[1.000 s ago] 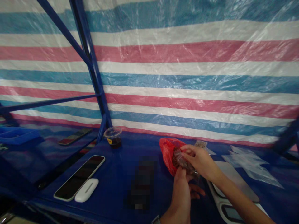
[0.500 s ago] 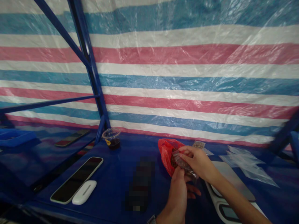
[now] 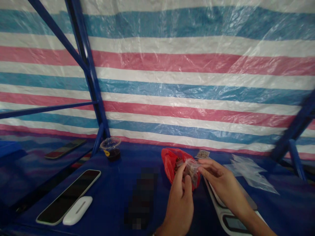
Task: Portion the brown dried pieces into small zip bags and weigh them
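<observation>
Both my hands hold a small clear plastic bag with brown bits inside, lifted just above the blue table. My left hand pinches the bag's left side from below, thumb and fingers closed on it. My right hand pinches its right edge with closed fingertips. Right behind the small bag lies a red plastic bag, open, with dark brown contents showing. A flat scale lies under my right forearm.
A phone and a white oval case lie at the front left. A lidded clear cup with dark liquid stands by the blue post. Empty clear bags lie at the right, and a small filled bag at the back.
The view has swung right and slightly up. My right hand slid from the top of the small bag to its right edge, and my left hand rose to pinch its left side.
</observation>
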Available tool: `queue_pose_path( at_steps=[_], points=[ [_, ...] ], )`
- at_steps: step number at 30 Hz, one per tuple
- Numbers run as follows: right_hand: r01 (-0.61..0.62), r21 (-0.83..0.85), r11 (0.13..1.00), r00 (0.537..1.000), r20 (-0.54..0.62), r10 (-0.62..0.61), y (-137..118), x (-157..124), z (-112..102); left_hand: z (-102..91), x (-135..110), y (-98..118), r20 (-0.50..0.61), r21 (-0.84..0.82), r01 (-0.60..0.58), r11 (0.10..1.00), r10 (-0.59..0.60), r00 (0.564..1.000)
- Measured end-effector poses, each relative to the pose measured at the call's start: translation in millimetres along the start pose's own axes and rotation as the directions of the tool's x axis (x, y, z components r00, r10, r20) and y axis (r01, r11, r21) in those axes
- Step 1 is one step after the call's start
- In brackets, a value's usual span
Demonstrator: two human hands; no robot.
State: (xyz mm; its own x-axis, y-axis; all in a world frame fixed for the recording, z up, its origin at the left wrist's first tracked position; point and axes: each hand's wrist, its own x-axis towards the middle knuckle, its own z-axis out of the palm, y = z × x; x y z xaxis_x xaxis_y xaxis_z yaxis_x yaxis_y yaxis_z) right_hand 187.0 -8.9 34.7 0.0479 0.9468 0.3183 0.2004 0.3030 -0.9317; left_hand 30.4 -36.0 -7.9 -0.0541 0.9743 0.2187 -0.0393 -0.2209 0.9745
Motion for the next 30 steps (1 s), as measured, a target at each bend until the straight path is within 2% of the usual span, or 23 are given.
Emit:
queue_pose_path(
  at_steps=[3, 10, 14, 17, 22, 26, 30],
  points=[
    [0.018, -0.051, 0.999, 1.0, 0.022, -0.016, -0.3, -4.8, -4.9, 1.6, 4.2, 0.2, -0.01, 0.019, 0.023, 1.0, -0.023, 1.0],
    [0.082, -0.08, 0.993, 0.996, 0.042, -0.079, 2.4, -17.4, -20.6, 2.4, 4.9, 1.5, 0.01, 0.13, -0.146, 0.981, 0.146, 0.989],
    [0.147, -0.129, 0.981, 0.988, 0.07, -0.139, -5.4, -22.9, -19.8, 3.3, 2.4, 6.0, 0.053, 0.183, -0.25, 0.951, 0.245, 0.968],
    [0.154, -0.154, 0.976, 0.988, 0.047, -0.149, -11.4, -25.3, -14.9, 4.2, 3.6, 11.5, 0.04, 0.142, -0.19, 0.971, 0.186, 0.982],
    [0.114, -0.127, 0.985, 0.993, -0.009, -0.117, -12.7, -26.6, -11.3, 6.1, 5.3, 18.2, 0.166, -0.052, -0.069, 0.996, 0.077, 0.983],
    [0.107, -0.085, 0.991, 0.994, 0.008, -0.107, -7.5, -28.7, -10.2, 6.4, 3.6, 16.2, 0.162, -0.028, -0.024, 0.999, 0.028, 0.986],
    [0.054, -0.001, 0.999, 0.997, 0.046, -0.054, -5.6, -30.6, -7.5, 6.3, 2.2, 14.4, 0.16, -0.018, -0.031, 0.999, 0.033, 0.987]
  ],
)
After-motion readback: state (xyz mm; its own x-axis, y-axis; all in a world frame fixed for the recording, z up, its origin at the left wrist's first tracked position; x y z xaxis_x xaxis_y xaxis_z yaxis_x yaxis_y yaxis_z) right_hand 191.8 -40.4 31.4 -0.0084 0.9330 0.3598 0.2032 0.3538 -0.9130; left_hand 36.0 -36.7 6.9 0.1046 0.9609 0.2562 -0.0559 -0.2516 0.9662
